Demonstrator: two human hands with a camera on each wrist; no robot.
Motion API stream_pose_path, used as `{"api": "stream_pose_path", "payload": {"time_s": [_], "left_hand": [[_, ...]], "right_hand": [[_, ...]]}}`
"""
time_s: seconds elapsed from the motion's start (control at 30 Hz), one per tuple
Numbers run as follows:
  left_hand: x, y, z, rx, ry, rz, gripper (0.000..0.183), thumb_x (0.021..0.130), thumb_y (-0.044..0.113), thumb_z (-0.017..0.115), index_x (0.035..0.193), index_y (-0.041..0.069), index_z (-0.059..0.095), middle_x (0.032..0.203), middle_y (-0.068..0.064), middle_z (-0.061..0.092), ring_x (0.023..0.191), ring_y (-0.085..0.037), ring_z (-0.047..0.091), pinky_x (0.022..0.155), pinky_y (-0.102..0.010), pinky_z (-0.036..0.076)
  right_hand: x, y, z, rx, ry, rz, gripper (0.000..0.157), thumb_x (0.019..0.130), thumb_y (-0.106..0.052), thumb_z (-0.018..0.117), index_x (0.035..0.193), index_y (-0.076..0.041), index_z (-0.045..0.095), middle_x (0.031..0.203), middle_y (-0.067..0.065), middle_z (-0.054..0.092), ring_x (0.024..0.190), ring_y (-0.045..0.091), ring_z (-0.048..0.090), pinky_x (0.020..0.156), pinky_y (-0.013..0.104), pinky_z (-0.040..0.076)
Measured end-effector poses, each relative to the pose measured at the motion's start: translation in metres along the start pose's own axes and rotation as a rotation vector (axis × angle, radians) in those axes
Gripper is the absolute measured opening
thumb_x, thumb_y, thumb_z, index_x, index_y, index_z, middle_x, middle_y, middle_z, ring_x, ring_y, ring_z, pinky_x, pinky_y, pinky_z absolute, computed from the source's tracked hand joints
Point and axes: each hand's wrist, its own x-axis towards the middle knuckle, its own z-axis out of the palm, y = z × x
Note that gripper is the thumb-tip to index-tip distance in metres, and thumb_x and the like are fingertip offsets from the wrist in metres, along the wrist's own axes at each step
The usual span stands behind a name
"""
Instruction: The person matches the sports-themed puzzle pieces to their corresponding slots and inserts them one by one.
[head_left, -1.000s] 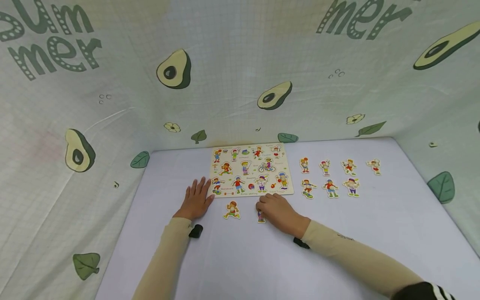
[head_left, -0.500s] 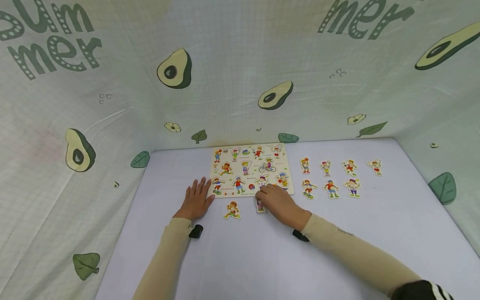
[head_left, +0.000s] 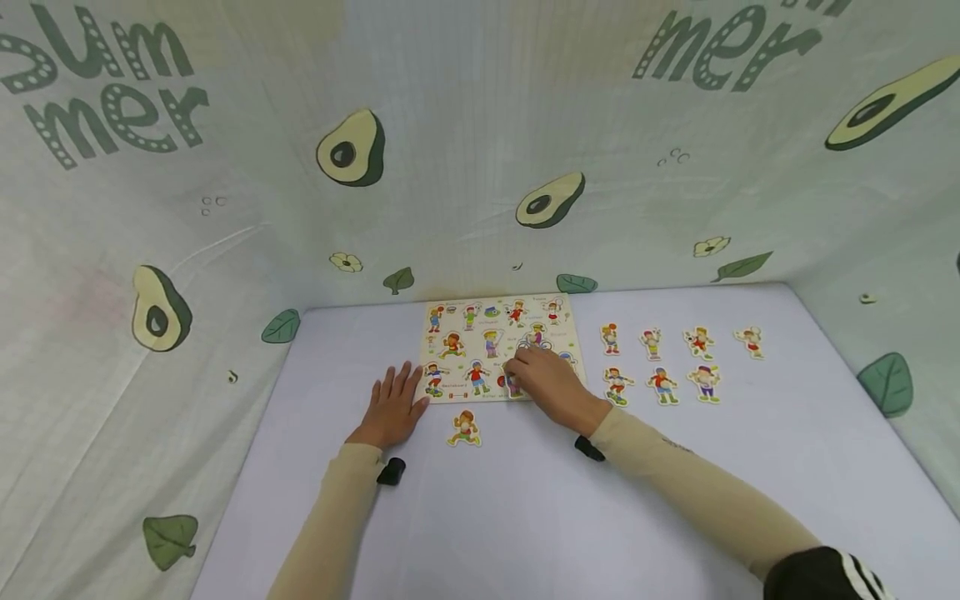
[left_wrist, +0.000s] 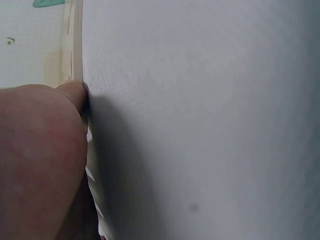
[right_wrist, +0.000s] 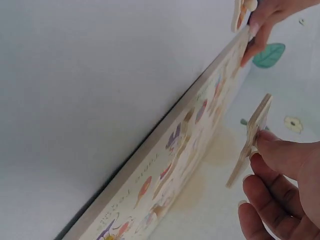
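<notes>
In the head view my right hand [head_left: 551,385] is over the lower right part of a wooden peg puzzle board [head_left: 567,335] printed with children playing sports. Between thumb and fingertips it pinches a thin wooden puzzle piece [right_wrist: 248,145], seen edge-on and raised above the board in the right wrist view. That piece shows purple in the head view, mostly hidden by the fingers. My left hand [head_left: 387,408] lies with fingers spread at the board's lower left corner, its thumb at the edge. A runner puzzle piece [head_left: 465,428] lies just in front of the board.
To the right of the board, several figure pieces lie in two rows, among them a football player [head_left: 699,342] and a purple-trousered figure [head_left: 705,383]. White cloth covers the table [head_left: 480,517]. Behind it hangs a curtain [head_left: 450,233] with avocado prints.
My right hand has lifted the purple puzzle piece from in front of the board and carried it forward over the board's lower right part. The left hand has stayed put.
</notes>
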Motion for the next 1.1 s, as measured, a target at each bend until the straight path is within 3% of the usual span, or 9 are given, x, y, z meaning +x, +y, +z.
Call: {"api": "stream_pose_path", "payload": {"time_s": [0.3, 0.77, 1.1], "left_hand": [[0.002, -0.001, 0.000, -0.014, 0.038, 0.041, 0.068, 0.114, 0.037, 0.043, 0.168, 0.004, 0.020, 0.176, -0.023, 0.010, 0.161, -0.049, 0.000, 0.128, -0.066, 0.002], [0.004, -0.007, 0.004, -0.012, 0.032, 0.045, 0.068, 0.114, 0.038, 0.042, 0.169, 0.005, 0.019, 0.176, -0.022, 0.009, 0.161, -0.049, -0.001, 0.127, -0.068, 0.003], [-0.002, 0.000, -0.003, -0.012, 0.030, 0.040, 0.067, 0.114, 0.034, 0.044, 0.168, 0.003, 0.021, 0.176, -0.024, 0.010, 0.161, -0.051, 0.002, 0.127, -0.068, 0.005]], "right_hand": [[0.020, 0.010, 0.001, 0.008, 0.001, 0.040, 0.017, 0.093, -0.006, 0.081, 0.109, -0.009, 0.076, 0.103, 0.003, 0.071, 0.096, 0.021, 0.066, 0.085, 0.035, 0.058], [0.055, 0.025, 0.018, 0.018, -0.045, 0.107, 0.011, 0.096, -0.008, 0.079, 0.105, -0.006, 0.075, 0.100, 0.006, 0.072, 0.092, 0.024, 0.069, 0.081, 0.039, 0.060], [0.075, 0.034, 0.029, 0.041, -0.087, 0.122, 0.010, 0.097, -0.008, 0.077, 0.106, -0.004, 0.075, 0.099, 0.008, 0.073, 0.094, 0.026, 0.070, 0.086, 0.039, 0.059]]}}
